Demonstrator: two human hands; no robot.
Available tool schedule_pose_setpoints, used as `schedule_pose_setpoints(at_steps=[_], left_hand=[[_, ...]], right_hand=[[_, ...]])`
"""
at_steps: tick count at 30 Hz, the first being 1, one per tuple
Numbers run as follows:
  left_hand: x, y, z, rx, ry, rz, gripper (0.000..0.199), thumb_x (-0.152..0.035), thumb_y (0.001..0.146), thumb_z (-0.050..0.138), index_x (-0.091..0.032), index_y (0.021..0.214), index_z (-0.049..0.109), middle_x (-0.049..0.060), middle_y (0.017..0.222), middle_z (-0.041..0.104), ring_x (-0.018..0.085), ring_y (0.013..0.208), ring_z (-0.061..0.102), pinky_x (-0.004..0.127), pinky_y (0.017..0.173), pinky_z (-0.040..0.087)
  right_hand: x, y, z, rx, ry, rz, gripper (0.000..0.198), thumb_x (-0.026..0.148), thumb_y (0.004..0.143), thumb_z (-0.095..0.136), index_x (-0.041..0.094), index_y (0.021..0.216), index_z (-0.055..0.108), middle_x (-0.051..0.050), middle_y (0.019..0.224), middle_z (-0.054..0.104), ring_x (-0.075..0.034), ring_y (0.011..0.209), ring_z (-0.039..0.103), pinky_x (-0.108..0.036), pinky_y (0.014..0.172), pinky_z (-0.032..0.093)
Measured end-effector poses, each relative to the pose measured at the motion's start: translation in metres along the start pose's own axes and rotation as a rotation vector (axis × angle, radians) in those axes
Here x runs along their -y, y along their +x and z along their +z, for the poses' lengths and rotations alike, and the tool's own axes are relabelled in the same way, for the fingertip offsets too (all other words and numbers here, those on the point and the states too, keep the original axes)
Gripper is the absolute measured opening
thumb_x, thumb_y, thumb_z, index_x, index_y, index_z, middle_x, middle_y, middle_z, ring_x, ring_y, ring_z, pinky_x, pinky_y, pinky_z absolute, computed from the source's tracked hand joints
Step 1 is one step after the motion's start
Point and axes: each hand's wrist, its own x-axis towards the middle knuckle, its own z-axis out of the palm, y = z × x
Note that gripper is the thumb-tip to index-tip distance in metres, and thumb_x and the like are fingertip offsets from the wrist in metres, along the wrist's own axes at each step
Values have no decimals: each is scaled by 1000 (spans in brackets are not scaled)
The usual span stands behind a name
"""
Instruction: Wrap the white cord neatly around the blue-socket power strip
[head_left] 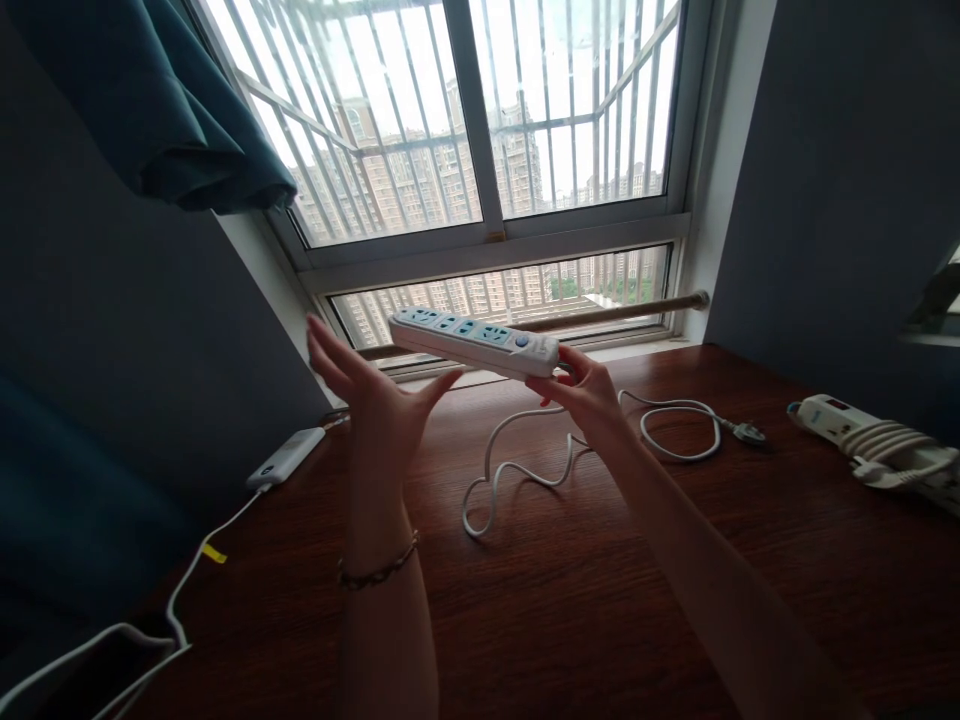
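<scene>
A white power strip (465, 345) with several sockets and a blue button is held up over the wooden desk, tilted slightly. My right hand (581, 390) grips its right end, where the cord comes out. My left hand (375, 385) is beside its left end, fingers spread and thumb stretched out toward the strip's underside, holding nothing. The strip's white cord (499, 480) runs in loose loops on the desk below, and its plug (748, 433) rests to the right.
On the desk (525, 610) at right lies another power strip (825, 415) with its cord wound round it. A white device (286, 458) with a cable lies by the left wall. Behind the desk is a barred window (487, 240); a blue curtain (195, 130) hangs upper left.
</scene>
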Motion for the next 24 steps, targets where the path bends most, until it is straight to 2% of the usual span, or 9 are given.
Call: schedule_pose_setpoints(at_steps=[2,4,8,11,13,16,19,21,24], left_hand=[[-1,-2,-2,38,333,212,95,-32,48,83,-30,130,36,3,147,12,33,132,-14,49,104,-11],[2,-4,2,154,558,346,92,-31,47,83,-30,129,40,5,145,20,34,133,-6,51,101,-18],[17,-3,13,388,696,386,80,-23,53,79,-29,125,44,7,131,44,33,132,15,53,100,-18],[24,0,12,503,734,306,70,-22,55,77,-27,119,49,8,118,54,33,118,40,53,103,-7],[22,1,7,553,757,235,62,-24,56,75,-25,114,52,8,111,57,31,104,51,51,103,15],[14,2,-3,540,764,192,55,-32,57,74,-23,107,55,6,103,59,27,92,54,38,85,40],[5,2,-14,461,685,184,54,-40,57,73,-23,106,56,3,95,61,22,83,56,30,72,43],[3,0,-20,377,609,157,52,-42,57,73,-22,103,58,1,87,62,19,76,56,27,66,43],[1,-3,-25,260,474,94,42,-44,58,73,-20,90,60,1,76,61,17,67,55,24,58,42]], right_hand=[[-3,1,1,-28,6,6,43,37,62,71,16,99,62,-4,95,63,-13,66,56,-21,45,45],[-5,1,1,-8,-27,9,42,37,62,71,16,98,63,-4,92,63,-13,66,56,-21,47,46],[-1,-2,-1,105,-194,-37,50,32,57,75,16,103,62,-3,92,63,-12,66,57,-22,55,47],[4,-5,-3,208,-266,-63,57,31,54,77,15,106,61,-3,91,63,-12,65,57,-22,55,47],[4,-5,-3,267,-211,-48,61,31,53,78,16,108,59,-4,91,63,-13,67,58,-24,58,48],[-2,-1,-6,300,-43,-4,72,28,50,80,19,116,53,-4,96,63,-17,80,59,-28,68,50],[-21,3,-6,287,87,56,75,26,50,80,23,119,50,-4,98,63,-19,92,58,-32,79,49],[-39,2,0,294,155,120,63,30,57,76,22,114,52,-5,98,63,-18,96,57,-33,84,46],[-67,-11,18,412,219,267,54,34,63,73,19,111,55,-9,104,62,-18,101,55,-35,88,43]])
